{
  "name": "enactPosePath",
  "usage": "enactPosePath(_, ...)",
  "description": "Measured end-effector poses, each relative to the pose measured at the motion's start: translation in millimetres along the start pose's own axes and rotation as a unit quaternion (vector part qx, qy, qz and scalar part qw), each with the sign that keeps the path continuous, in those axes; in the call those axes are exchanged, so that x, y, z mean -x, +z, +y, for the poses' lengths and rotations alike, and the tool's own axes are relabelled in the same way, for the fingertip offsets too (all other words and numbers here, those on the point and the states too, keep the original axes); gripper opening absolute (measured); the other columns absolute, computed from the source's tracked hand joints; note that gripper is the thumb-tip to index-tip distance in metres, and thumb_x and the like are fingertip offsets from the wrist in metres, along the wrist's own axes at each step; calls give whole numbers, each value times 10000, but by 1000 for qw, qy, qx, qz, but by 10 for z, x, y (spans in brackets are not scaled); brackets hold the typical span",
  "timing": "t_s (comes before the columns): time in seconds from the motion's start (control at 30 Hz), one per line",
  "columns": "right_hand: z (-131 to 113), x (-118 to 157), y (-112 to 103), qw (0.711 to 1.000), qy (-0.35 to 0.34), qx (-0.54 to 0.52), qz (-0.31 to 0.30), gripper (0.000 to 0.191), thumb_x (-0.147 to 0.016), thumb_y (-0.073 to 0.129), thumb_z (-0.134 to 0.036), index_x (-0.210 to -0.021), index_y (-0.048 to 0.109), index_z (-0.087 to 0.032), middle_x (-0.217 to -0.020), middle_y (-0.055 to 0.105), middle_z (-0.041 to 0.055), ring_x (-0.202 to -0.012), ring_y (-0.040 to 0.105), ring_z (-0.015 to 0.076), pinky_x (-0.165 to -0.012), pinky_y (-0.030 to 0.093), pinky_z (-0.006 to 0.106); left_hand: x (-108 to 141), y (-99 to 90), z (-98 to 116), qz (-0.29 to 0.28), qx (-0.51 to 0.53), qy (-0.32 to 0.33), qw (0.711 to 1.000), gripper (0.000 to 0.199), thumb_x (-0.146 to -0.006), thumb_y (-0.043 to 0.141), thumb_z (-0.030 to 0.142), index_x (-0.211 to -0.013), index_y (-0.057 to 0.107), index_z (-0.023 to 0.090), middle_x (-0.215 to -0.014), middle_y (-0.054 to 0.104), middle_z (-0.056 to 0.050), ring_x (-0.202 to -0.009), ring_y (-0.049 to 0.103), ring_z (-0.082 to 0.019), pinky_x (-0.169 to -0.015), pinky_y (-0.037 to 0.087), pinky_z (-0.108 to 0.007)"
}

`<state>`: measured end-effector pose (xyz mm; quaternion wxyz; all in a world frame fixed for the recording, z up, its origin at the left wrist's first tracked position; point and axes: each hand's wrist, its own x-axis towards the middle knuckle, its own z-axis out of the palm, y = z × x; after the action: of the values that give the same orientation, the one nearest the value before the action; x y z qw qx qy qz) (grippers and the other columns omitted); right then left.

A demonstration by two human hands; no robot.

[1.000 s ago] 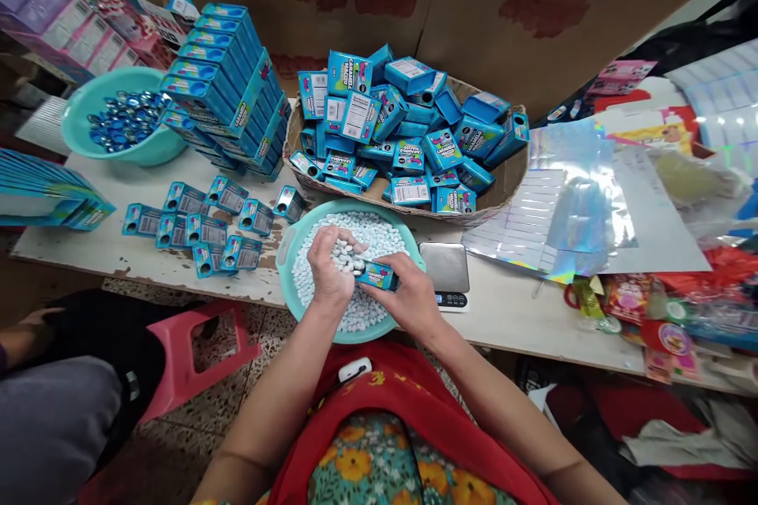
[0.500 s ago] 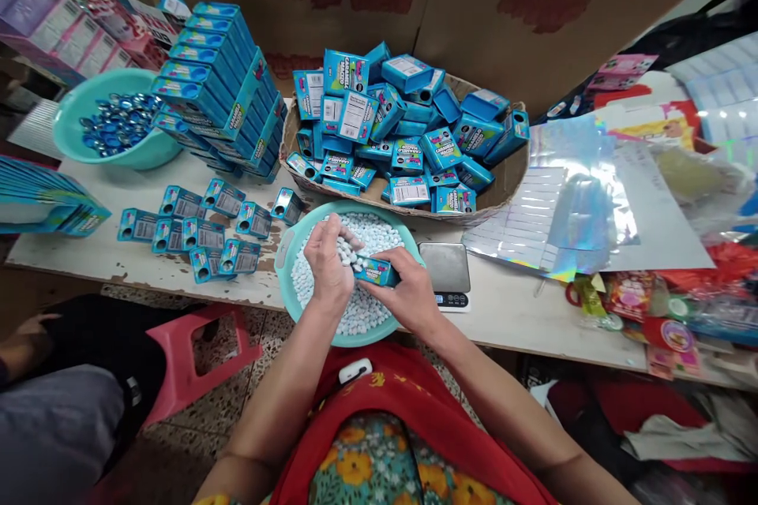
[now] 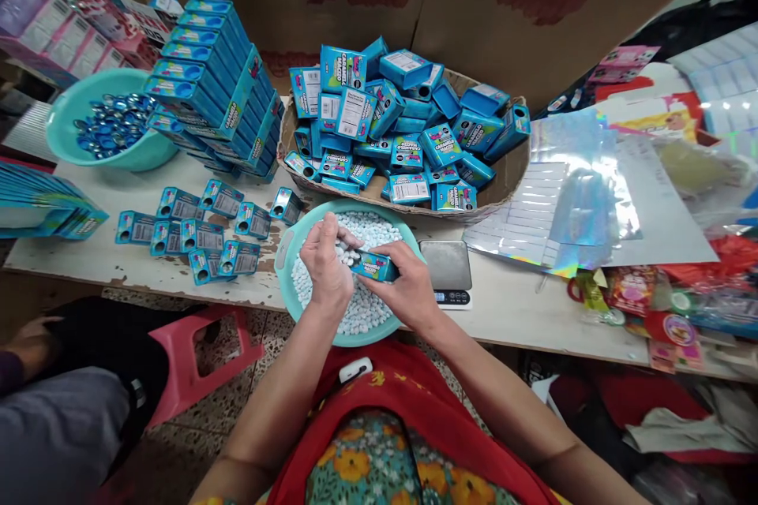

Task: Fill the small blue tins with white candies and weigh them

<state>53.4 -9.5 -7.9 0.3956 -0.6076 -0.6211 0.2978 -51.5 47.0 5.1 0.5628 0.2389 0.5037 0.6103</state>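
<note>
Over a turquoise basin (image 3: pixel 287 278) of small white candies (image 3: pixel 362 314), my right hand (image 3: pixel 408 284) grips a small blue box (image 3: pixel 374 265) by its right end. My left hand (image 3: pixel 328 264) is cupped around a handful of the white candies at the box's left end. That end of the box meets the candies and is partly hidden by them and by my fingers. Just right of the basin lies a small scale (image 3: pixel 445 265) with a lit display.
Behind the basin stands a cardboard tray (image 3: pixel 503 193) heaped with blue boxes. Stacked blue boxes (image 3: pixel 219 87), several loose ones (image 3: pixel 193 233) and a bowl of blue-wrapped candies (image 3: pixel 65 134) are at left. Shiny sheets (image 3: pixel 533 213) lie right. A person (image 3: pixel 53 418) sits beside a pink stool (image 3: pixel 183 363).
The blue box has shifted slightly left and down in my right hand, nearer my left palm. Fewer white candies show in my left hand.
</note>
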Motion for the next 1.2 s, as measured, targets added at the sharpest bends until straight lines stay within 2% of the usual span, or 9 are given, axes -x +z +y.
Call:
enactPosePath(0.23, -94, -15, -13, 999, -14, -26, 15, 261, -740, 720, -291, -971, 611, -236, -903, 626, 36, -872, 595, 207, -777, 480, 337, 68, 4, 101, -10, -5, 43, 999, 347, -823, 589, 461, -663, 495, 168, -591, 485, 25, -545, 519, -88, -568, 452, -223)
enactPosePath(0.47, 7, 18, 59, 1000, 16, -11, 20, 256, -715, 725, -278, -948, 629, -231, -896, 628, 31, -864, 602, 210, -782, 484, 342, -1, -1, -60, 13, -21, 29, 999, 407, -801, 594, 514, -632, 451, 172, -521, 434, 45, -482, 472, -82, -536, 447, -217)
enactPosePath(0.57, -11, 37, 29, 1000, 0, -23, 19, 269, -726, 717, -269, -977, 625, -236, -938, 635, 38, -910, 600, 215, -809, 483, 344, 36, 18, -34, 3, -11, 46, 999, 372, -811, 590, 498, -673, 464, 177, -543, 454, 42, -498, 480, -85, -552, 449, -220)
enactPosePath(0.7, -41, 38, -22, 999, -8, -29, 24, 254, -737, 711, -263, -974, 621, -239, -933, 634, 45, -913, 598, 220, -821, 484, 353, 92, 76, 35, 21, -7, 48, 999, 370, -808, 601, 486, -666, 460, 174, -565, 440, 41, -495, 456, -73, -511, 416, -200)
enactPosePath(0.9, 31, 20, -34, 997, -9, -70, 28, 274, -719, 729, -264, -970, 622, -230, -939, 625, 35, -906, 595, 203, -831, 478, 344, 104, 116, 17, -1, -4, 66, 998, 353, -844, 555, 488, -707, 489, 170, -550, 448, 37, -499, 479, -77, -527, 440, -202)
enactPosePath(1.07, 92, 29, -108, 993, 17, -115, 16, 306, -686, 767, -296, -951, 634, -219, -921, 614, 27, -889, 589, 191, -814, 471, 326, 119, 122, 72, -26, 11, 34, 999, 319, -819, 604, 463, -742, 501, 170, -496, 393, 63, -378, 313, -39, -358, 249, -158)
enactPosePath(1.2, 147, 39, -124, 985, 34, -168, 8, 330, -671, 781, -324, -949, 643, -211, -919, 608, 20, -892, 584, 186, -824, 463, 319, 162, 178, 108, -55, 17, 14, 998, 321, -799, 631, 460, -742, 507, 170, -464, 365, 70, -358, 276, -34, -343, 204, -149)
